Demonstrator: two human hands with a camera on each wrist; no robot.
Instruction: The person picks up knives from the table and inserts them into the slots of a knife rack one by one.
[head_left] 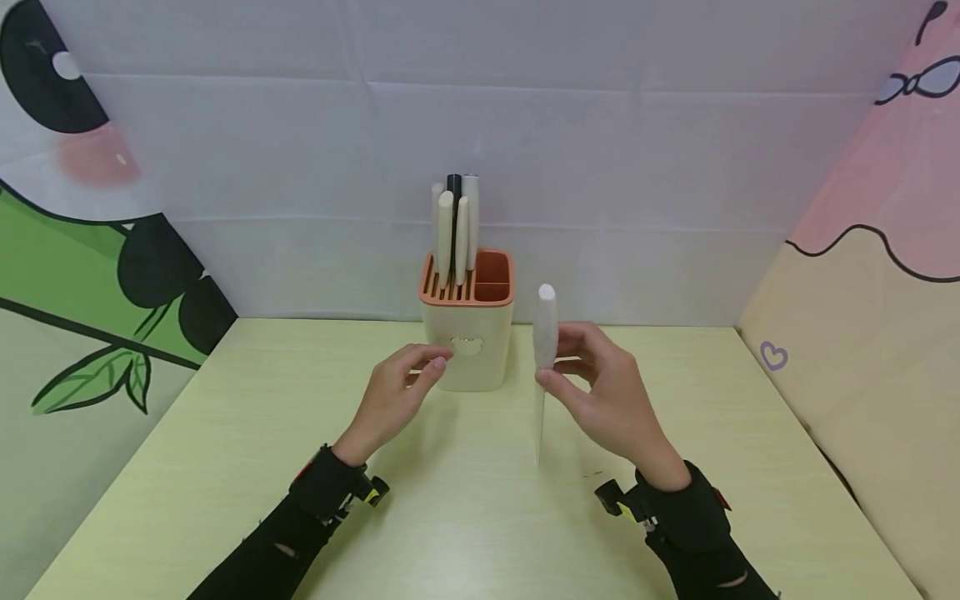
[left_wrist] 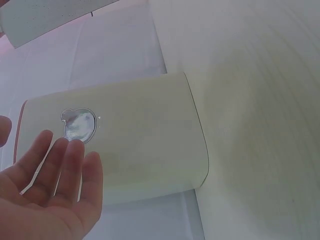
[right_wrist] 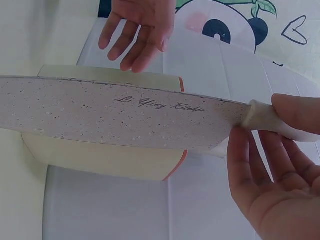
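My right hand (head_left: 609,398) holds a kitchen knife (right_wrist: 125,114) by its white handle, thumb on one side and fingers on the other. The handle points up and the broad speckled blade, with script lettering on it, hangs down over the table to the right of the knife block (head_left: 468,354). That block is cream with an orange top. My left hand (head_left: 392,398) holds nothing; its fingers are loosely bent close to the block's front, by the shiny bear-shaped emblem (left_wrist: 80,125).
Several white-handled knives (head_left: 445,233) and one black handle (head_left: 454,185) stand in the block's slots. Beside them is a divided orange compartment (head_left: 492,271). Behind the pale wooden table (head_left: 480,517) hangs a printed cloth (head_left: 600,167).
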